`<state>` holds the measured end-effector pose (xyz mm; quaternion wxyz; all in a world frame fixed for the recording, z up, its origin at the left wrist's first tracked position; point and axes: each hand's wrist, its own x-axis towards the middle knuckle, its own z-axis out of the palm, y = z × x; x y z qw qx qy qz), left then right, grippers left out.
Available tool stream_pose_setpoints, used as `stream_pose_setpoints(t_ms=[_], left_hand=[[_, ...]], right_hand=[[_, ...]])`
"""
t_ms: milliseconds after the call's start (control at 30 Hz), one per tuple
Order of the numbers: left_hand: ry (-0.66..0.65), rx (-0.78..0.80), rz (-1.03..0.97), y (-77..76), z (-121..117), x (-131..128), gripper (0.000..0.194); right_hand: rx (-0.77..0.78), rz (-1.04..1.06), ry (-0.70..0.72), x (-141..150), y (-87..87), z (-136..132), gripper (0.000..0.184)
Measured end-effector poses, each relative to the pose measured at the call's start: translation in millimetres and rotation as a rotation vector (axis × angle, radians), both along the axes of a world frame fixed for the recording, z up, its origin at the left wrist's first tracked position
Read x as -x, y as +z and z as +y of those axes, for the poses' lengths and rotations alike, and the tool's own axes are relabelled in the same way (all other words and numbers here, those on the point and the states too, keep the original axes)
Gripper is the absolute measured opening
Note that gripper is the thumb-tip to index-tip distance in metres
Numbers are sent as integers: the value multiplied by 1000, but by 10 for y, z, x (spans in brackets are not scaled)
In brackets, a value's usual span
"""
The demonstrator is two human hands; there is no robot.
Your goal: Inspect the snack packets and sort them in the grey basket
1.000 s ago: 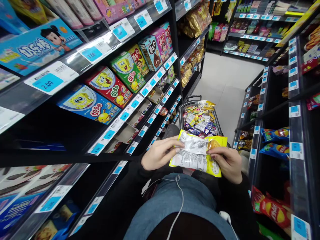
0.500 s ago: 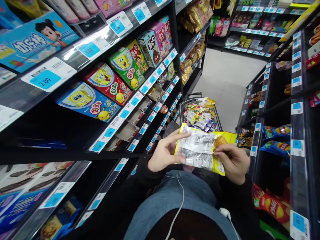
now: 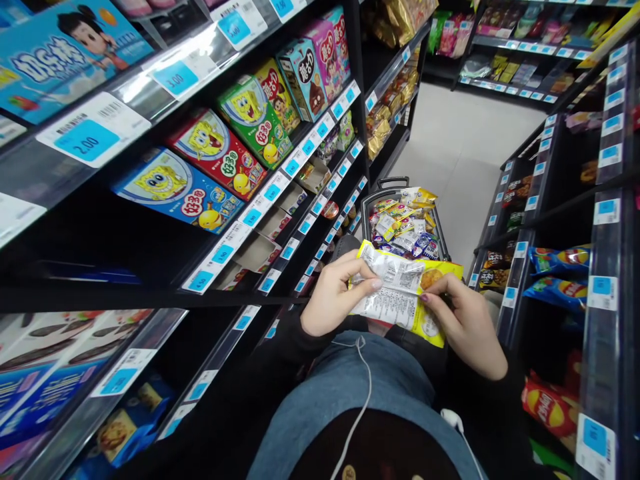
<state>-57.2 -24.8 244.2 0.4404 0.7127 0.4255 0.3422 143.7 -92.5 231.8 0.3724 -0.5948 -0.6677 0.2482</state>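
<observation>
Pinching packet (image 3: pixel 400 293) at back seam, with left hand (image 3: pixel 333 297) at nine o'clock, right hand (image 3: pixel 470 327) at three; at six from basket (image 3: pixel 442 233). Seemingly handling the seam; next, calls for steady pinches.

- Small, shiny plastic packets (image 3: pixel 406 225) lie in the black-rimmed basket (image 3: pixel 442 235).
- Left of the basket, a black shelf (image 3: pixel 273 193) carries bright rectangular cardboard boxes (image 3: pixel 257 120).
- Right of the basket, a black rack (image 3: pixel 518 267) holds blue plastic bags (image 3: pixel 559 259).
</observation>
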Motion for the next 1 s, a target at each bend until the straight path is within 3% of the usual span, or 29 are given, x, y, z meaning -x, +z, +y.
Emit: stream_pose_setpoints(t_ms=[100, 200, 300, 433, 533, 600, 667, 767, 933, 1000], left_hand=[[71, 15, -29, 3, -36, -35, 18], [109, 79, -249, 11, -46, -76, 19], [125, 237, -470, 15, -30, -88, 42], [-1, 554, -491, -42, 3, -41, 68], [-65, 695, -472, -120, 6, -10, 57], [12, 658, -466, -159, -3, -5, 44], [120, 567, -446, -175, -12, -5, 44], [159, 446, -380, -174, -15, 8, 50], [150, 167, -123, -178, 12, 62, 28], [155, 127, -88, -192, 27, 72, 30]], right_hand=[[-5, 51, -64, 44, 7, -11, 12], [-62, 156, -152, 60, -11, -33, 8], [-134, 260, -203, 53, -68, -71, 17], [-238, 313, -161, 27, -141, -128, 18], [-194, 343, -135, 2, -135, -121, 21], [-54, 387, -119, -8, -114, -82, 26], [65, 467, -105, -7, -107, -31, 40], [84, 585, -140, 0, -158, 28, 58], [200, 567, -218, 0, -314, 28, 21], [234, 622, -224, 22, -348, 7, 20]])
